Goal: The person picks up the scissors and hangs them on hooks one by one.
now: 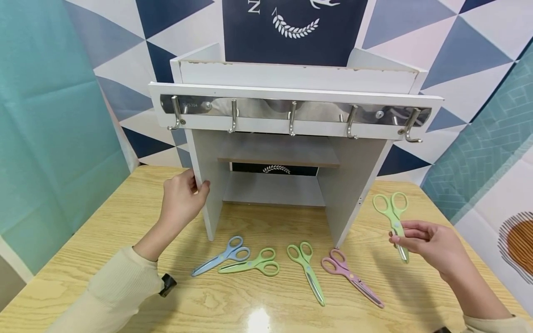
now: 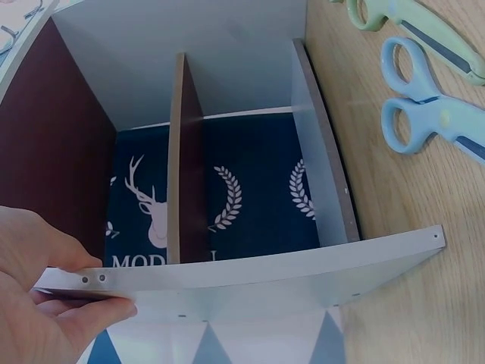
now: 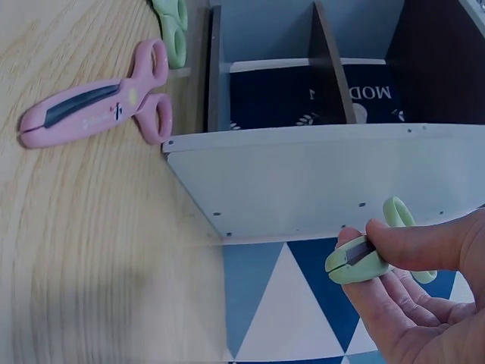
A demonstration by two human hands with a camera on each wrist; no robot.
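My left hand (image 1: 183, 196) grips the front edge of the left side panel of a white shelf rack (image 1: 291, 125), thumb inside and fingers outside. In the right hand (image 1: 430, 245) a pair of green scissors (image 1: 393, 215) is pinched by the blades, handle loops up, raised over the table to the right of the rack. Its blades look closed in the right wrist view. Before the rack lie blue scissors (image 1: 222, 255), green scissors (image 1: 254, 263), a second green pair (image 1: 307, 273) and pink scissors (image 1: 353, 278), all flat on the table.
A metal strip (image 1: 266, 109) with several hooks (image 1: 293, 118) runs across the rack's top front. Inside are a middle shelf (image 1: 279, 150) and a lower board (image 1: 275, 188). The wooden table (image 1: 187, 310) meets a patterned wall cloth (image 1: 125, 92) behind, with a teal curtain (image 1: 54, 115) at left.
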